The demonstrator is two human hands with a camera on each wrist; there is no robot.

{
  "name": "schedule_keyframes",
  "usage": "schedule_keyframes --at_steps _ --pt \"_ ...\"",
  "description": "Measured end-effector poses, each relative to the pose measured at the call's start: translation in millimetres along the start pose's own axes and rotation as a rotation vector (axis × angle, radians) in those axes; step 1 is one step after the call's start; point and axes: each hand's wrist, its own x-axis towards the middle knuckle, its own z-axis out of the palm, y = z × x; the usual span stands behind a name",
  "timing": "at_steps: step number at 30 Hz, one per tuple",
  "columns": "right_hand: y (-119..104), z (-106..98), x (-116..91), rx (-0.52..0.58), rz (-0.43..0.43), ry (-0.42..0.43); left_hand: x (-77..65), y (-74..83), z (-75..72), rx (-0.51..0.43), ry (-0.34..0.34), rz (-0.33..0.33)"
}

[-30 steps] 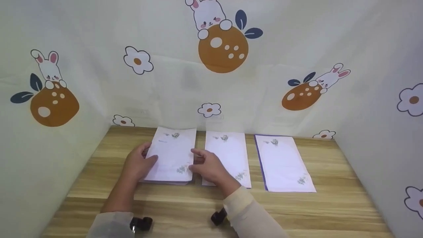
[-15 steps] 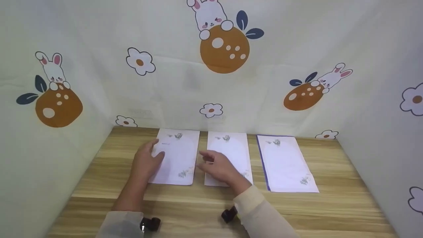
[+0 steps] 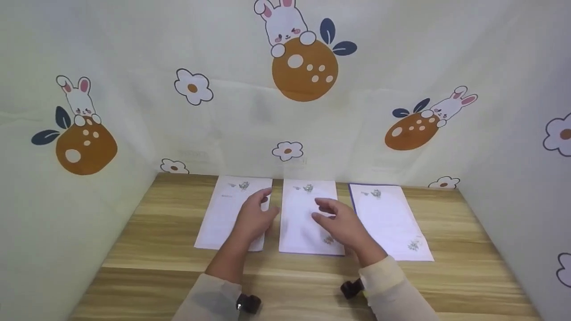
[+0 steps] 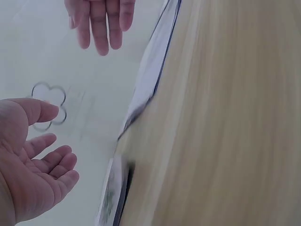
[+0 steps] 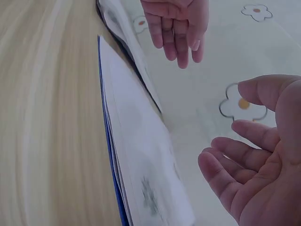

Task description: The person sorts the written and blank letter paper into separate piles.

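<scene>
Both the left hand and the right hand had shifted rightward, each grip spread and holding nothing, toward the middle paper stack. The left paper stack lay flat on the table, apparently let go.

Soft, dull light; faint shadow on mid. sheet, backdrop behind it unevenly lit; tabletop under it blurry in wrist cams.

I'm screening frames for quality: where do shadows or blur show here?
Head: soft shadow on the middle sheet beside the right hand, small print on the left sheet too fuzzy to read; left wrist: the lower sheet blurred at its corner; right wrist: the printed sprig on the nearest sheet smeared.
</scene>
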Motion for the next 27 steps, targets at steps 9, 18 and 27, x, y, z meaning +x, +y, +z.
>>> schedule_keyframes --at_steps 9,18,27 --pt "30.1 -42.8 -4.5 -0.072 0.011 0.046 -2.7 20.2 31.1 0.038 -0.054 -0.028" --pt "45.6 -46.6 -1.3 -0.068 0.042 -0.021 -4.0 8.2 32.8 0.131 -0.178 -0.040" --pt "47.0 -41.0 -4.4 -0.256 0.076 -0.132 -9.0 -3.4 35.2 0.263 -0.336 -0.005"
